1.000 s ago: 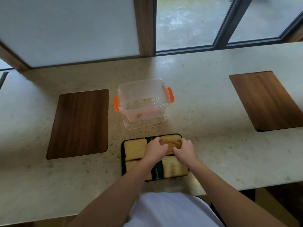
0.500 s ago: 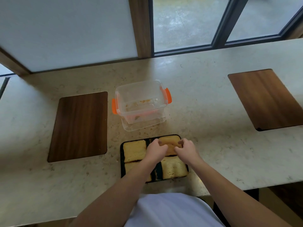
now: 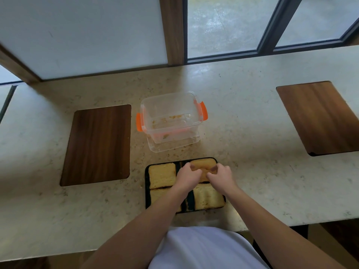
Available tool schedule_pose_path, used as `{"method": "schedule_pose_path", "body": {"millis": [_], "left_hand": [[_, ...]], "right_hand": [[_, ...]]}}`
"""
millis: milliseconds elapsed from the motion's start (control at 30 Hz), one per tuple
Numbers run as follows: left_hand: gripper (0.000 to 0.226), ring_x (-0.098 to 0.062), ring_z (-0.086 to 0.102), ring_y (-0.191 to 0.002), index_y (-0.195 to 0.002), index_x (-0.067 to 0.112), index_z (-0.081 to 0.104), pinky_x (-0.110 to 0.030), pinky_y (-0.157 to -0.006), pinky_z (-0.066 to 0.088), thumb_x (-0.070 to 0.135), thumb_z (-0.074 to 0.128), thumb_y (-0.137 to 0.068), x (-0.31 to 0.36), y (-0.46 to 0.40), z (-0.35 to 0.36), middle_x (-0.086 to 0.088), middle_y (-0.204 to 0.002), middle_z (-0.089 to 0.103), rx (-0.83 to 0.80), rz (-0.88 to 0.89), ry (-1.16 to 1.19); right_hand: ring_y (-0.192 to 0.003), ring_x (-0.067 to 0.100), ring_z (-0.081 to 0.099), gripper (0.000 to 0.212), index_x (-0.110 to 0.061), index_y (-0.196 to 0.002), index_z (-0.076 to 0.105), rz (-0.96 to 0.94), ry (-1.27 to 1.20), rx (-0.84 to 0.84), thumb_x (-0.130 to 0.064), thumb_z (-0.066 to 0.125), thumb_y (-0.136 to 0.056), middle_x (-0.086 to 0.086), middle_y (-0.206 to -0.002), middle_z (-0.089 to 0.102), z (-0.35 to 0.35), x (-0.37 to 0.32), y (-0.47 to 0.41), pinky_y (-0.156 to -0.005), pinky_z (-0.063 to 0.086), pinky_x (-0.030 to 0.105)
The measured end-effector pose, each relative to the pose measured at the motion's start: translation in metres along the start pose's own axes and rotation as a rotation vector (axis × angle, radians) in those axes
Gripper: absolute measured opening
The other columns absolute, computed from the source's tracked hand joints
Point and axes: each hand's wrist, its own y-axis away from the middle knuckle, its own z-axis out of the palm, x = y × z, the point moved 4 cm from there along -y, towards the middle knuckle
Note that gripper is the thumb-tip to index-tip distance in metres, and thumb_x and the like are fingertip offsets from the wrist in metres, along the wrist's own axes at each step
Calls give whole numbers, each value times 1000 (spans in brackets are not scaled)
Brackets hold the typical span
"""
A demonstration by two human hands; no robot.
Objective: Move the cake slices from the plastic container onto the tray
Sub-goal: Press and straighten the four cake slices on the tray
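A black rectangular tray with rounded corners sits on the bench at the near edge, holding four pale yellow, spongy square slices. The slice at 10 o'clock shows whole; the one at 4 o'clock is mostly clear; the one at 7 o'clock lies half under a forearm. Both hands curl narrowly on the browner slice at 1 o'clock: the left hand pinches its left side, the right hand its right side.

At 12 o'clock from the tray stands a clear plastic box, rectangular with soft corners and orange clips, only crumbs inside.

The bench is pale speckled stone, smooth, slightly glossy. Two dark wood-grain boards lie on it, one at 9 o'clock, one at 2 o'clock. Beyond are a frosted panel, a wooden post and dark-framed windows.
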Motion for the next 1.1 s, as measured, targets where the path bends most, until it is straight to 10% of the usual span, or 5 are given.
{"method": "schedule_pose_path", "body": {"millis": [267, 633, 900, 1100], "left_hand": [[63, -19, 51, -111, -150, 10, 37, -30, -75, 41, 33, 52, -94, -9, -2, -17, -8, -144, 50, 39, -56, 19], [63, -4, 48, -82, -148, 12, 35, -23, -58, 35, 31, 54, -91, -22, 18, -20, 11, -99, 49, 39, -14, 39], [31, -12, 56, -69, -118, 23, 44, -28, -57, 42, 36, 54, -91, -41, 40, 0, 1, -89, 62, -65, -23, 4], [46, -19, 64, -90, -126, 16, 51, -43, -87, 57, 35, 57, -85, -39, 46, 8, -3, -98, 65, -143, -59, 2]], "right_hand": [[-109, 24, 56, 38, -16, -123, 57, -12, -20, -39, -29, 59, -88, 9, -129, 50, 10, -8, -2, -94, 52, 43], [-121, 24, 52, 50, -13, -135, 51, -52, -41, -21, -26, 60, -88, 9, -137, 50, 5, 15, 16, -99, 49, 41], [-81, -3, 52, 49, -13, -135, 50, -42, -48, -69, -26, 61, -89, 1, -122, 49, 11, 53, 39, -59, 39, 15], [-83, -1, 54, 49, -16, -135, 50, -32, -75, -76, -29, 64, -89, -1, -117, 53, 16, 49, 37, -59, 40, 17]]}}
